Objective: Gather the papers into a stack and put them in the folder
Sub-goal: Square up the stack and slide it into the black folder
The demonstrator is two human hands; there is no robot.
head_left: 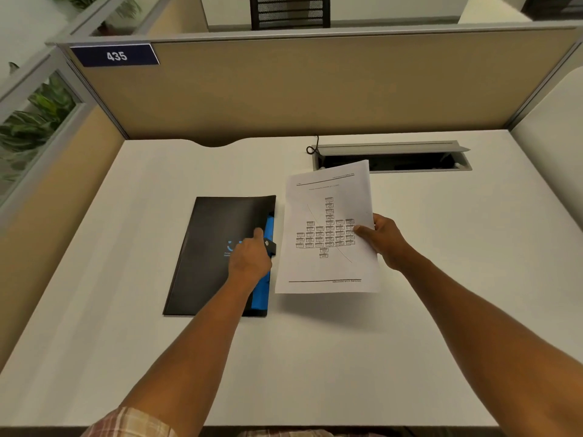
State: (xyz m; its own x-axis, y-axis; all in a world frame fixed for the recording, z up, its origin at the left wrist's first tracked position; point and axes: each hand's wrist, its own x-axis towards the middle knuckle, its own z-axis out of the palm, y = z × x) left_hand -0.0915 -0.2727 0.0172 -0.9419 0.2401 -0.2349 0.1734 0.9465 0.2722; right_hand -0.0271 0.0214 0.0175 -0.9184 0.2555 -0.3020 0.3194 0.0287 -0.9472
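A black folder [208,247] with a blue inner edge lies on the white desk, left of centre. My left hand [250,257] rests on its right edge, fingers curled around the cover's small black tab. My right hand [383,239] holds a stack of white papers [328,228] by its right side, thumb on top. The top sheet shows a printed chart, upside down to me. The stack hangs just above the desk, right beside the folder, with its shadow on the desk below.
An open cable tray [391,157] with a raised grey lid is sunk into the desk behind the papers, a black cable looping at its left end. Beige cubicle partitions [315,89] close off the back and left sides.
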